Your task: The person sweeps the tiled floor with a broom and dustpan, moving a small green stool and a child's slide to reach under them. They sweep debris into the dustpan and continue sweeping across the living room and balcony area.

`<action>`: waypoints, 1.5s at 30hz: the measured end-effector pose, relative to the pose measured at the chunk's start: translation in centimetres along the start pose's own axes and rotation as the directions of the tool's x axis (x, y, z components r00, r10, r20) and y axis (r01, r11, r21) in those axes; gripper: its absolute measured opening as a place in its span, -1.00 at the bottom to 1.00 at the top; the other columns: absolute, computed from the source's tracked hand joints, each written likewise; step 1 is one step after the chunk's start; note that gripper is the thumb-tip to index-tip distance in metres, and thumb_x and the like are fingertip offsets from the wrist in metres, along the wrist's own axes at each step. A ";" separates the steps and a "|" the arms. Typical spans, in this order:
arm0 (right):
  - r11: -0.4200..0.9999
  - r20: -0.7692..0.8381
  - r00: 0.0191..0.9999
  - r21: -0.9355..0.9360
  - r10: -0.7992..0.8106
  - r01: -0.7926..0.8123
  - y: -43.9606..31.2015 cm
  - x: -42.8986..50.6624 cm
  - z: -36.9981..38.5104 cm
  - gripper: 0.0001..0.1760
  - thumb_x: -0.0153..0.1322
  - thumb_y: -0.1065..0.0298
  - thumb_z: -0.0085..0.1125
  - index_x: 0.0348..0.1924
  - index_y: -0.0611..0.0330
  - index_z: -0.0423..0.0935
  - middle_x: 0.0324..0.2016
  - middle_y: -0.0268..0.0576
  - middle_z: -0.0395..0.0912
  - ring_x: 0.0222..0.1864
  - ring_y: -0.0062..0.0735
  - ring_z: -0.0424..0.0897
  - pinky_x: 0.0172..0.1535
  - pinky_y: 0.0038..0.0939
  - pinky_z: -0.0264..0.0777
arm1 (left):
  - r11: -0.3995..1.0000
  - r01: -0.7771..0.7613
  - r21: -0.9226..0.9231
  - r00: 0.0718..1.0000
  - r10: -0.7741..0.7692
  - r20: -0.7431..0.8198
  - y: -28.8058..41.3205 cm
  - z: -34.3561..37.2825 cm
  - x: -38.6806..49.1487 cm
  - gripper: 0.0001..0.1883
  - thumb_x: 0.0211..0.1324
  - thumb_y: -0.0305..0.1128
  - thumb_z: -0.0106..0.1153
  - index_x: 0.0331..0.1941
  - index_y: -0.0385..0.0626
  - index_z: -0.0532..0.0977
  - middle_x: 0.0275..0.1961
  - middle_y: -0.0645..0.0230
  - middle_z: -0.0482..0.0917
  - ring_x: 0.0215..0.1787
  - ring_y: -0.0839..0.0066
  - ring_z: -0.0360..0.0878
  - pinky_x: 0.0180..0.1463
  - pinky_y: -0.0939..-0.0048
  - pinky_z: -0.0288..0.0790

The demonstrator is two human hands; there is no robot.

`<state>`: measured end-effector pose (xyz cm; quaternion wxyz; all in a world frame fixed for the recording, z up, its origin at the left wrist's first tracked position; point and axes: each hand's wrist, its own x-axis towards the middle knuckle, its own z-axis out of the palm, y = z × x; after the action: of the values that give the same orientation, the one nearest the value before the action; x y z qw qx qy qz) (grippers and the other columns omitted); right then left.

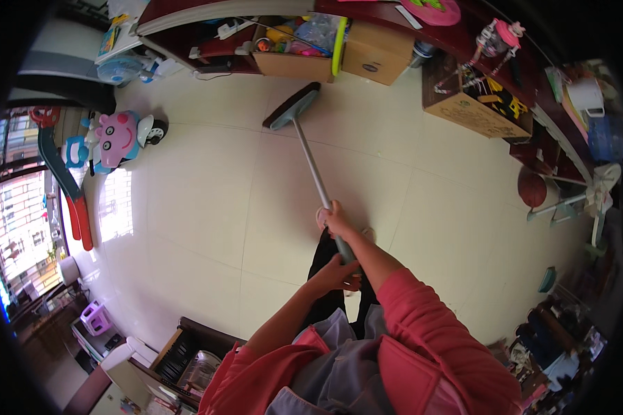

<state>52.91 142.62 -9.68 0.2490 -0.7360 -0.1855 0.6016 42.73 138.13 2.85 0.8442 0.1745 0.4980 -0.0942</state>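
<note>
A push broom lies slanted away from me, its dark-bristled head resting on the tiled floor near the cabinet. From that head a grey handle runs back to my body. Partway down the handle, my right hand is wrapped around it. My left hand grips the thicker end of the handle, close to my legs. Part of the grip is hidden behind the fingers and the right forearm.
Cardboard boxes with toys and tools line the dark red cabinet ahead. A pig-faced ride-on toy and a slide stand left. To the right are a basketball and a folding frame. A purple stool sits lower left.
</note>
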 end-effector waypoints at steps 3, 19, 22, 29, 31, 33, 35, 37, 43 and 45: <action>0.843 -0.148 0.981 -0.537 -0.123 0.025 8.4 -1.6 -7.5 -0.64 0.45 0.12 -0.14 0.06 0.03 0.22 -0.48 -0.01 0.53 -0.50 -0.08 0.57 -0.42 -0.09 0.45 | 0.911 -0.173 0.373 0.981 0.128 0.144 -2.2 -0.2 2.8 -0.59 0.19 -0.45 0.06 0.11 -0.19 0.26 -0.26 0.19 0.54 -0.42 0.47 0.54 -0.34 0.47 0.49; 0.732 -0.622 0.700 -0.284 0.350 -0.619 38.9 -46.0 -28.6 -0.60 0.43 0.08 -0.15 -0.23 0.26 0.49 -0.32 0.23 0.54 -0.22 0.27 0.52 -0.20 0.01 0.39 | 0.915 -0.109 0.389 0.956 0.203 -0.210 -5.6 -5.2 -1.6 -0.65 0.24 -0.34 -0.03 0.07 -0.21 0.33 -0.21 0.13 0.57 -0.23 0.41 0.58 -0.12 0.41 0.51; 0.769 -0.644 0.698 -0.258 0.315 -0.585 38.4 -47.6 -26.9 -0.64 0.43 0.06 -0.13 -0.20 0.15 0.48 -0.32 0.23 0.53 -0.23 0.33 0.49 -0.25 0.09 0.36 | 0.909 -0.131 0.397 0.938 0.242 -0.247 -6.7 -4.9 -1.4 -0.66 0.22 -0.37 -0.02 0.05 -0.22 0.35 -0.30 0.20 0.58 -0.37 0.49 0.58 -0.25 0.47 0.52; 0.872 -0.402 0.852 -0.212 0.335 -0.442 28.3 -35.9 -20.6 -0.67 0.44 0.09 -0.09 -0.03 0.03 0.42 -0.46 0.07 0.58 -0.42 0.06 0.60 -0.38 -0.08 0.43 | 0.887 -0.227 0.402 0.911 0.339 -0.235 -6.0 -7.3 -2.2 -0.68 0.21 -0.38 -0.01 0.02 -0.25 0.35 -0.29 0.22 0.56 -0.36 0.53 0.55 -0.27 0.51 0.49; 0.903 -0.295 0.918 -0.258 0.266 -0.344 23.0 -31.1 -17.9 -0.65 0.44 0.06 -0.09 -0.02 0.03 0.41 -0.51 0.02 0.57 -0.48 0.02 0.60 -0.42 -0.11 0.42 | 0.868 -0.262 0.421 0.896 0.381 -0.229 -5.9 -9.9 -3.1 -0.67 0.20 -0.39 0.00 0.02 -0.26 0.34 -0.30 0.21 0.56 -0.38 0.53 0.55 -0.28 0.52 0.48; 0.886 -0.212 0.959 -0.385 0.189 -0.259 17.3 -26.1 -14.5 -0.63 0.43 0.03 -0.09 -0.01 0.00 0.39 -0.49 0.02 0.57 -0.45 0.07 0.59 -0.38 -0.07 0.43 | 0.869 -0.313 0.382 0.864 0.428 -0.265 -6.1 -13.4 -4.3 -0.67 0.20 -0.40 0.00 0.03 -0.27 0.33 -0.34 0.20 0.56 -0.41 0.52 0.54 -0.31 0.50 0.47; 0.805 -0.191 0.982 -0.581 0.012 -0.123 11.6 -21.2 -10.1 -0.63 0.43 0.01 -0.11 -0.03 0.01 0.38 -0.48 0.02 0.57 -0.41 0.11 0.57 -0.34 -0.01 0.42 | 0.899 -0.324 0.294 0.856 0.411 -0.314 -6.1 -17.6 -5.5 -0.67 0.19 -0.42 -0.01 0.03 -0.28 0.33 -0.36 0.20 0.56 -0.42 0.51 0.53 -0.33 0.50 0.46; 0.738 -0.087 0.990 -0.675 -0.108 0.021 5.7 -16.3 -5.7 -0.64 0.43 0.01 -0.11 -0.07 0.02 0.38 -0.45 0.01 0.57 -0.37 0.15 0.56 -0.31 0.02 0.41 | 0.911 -0.360 0.199 0.845 0.409 -0.345 -6.0 -22.0 -7.3 -0.67 0.20 -0.44 -0.02 0.02 -0.31 0.31 -0.38 0.20 0.54 -0.45 0.49 0.50 -0.39 0.49 0.43; 0.507 0.016 0.962 -0.848 -0.274 0.158 -13.0 -2.3 9.2 -0.70 0.43 -0.01 -0.12 -0.16 -0.02 0.33 -0.45 0.00 0.59 -0.37 0.16 0.56 -0.30 0.06 0.41 | 0.931 -0.362 0.047 0.757 0.323 -0.568 -5.6 -36.8 -15.0 -0.65 0.16 -0.40 0.01 0.02 -0.26 0.35 -0.31 0.16 0.59 -0.36 0.47 0.58 -0.28 0.48 0.50; 0.511 0.048 0.962 -0.839 -0.268 0.184 -19.1 1.3 14.1 -0.69 0.43 0.01 -0.12 -0.15 0.00 0.34 -0.40 0.01 0.59 -0.31 0.18 0.55 -0.26 0.06 0.40 | 0.919 -0.390 -0.059 0.735 0.272 -0.621 -5.9 -40.9 -18.2 -0.64 0.21 -0.39 -0.03 0.07 -0.22 0.32 -0.21 0.12 0.56 -0.25 0.40 0.59 -0.16 0.42 0.51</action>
<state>39.89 160.79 -1.60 -0.0482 -0.7600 -0.5328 0.3690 -1.15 148.26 -0.54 0.6574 0.2023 0.7069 0.1650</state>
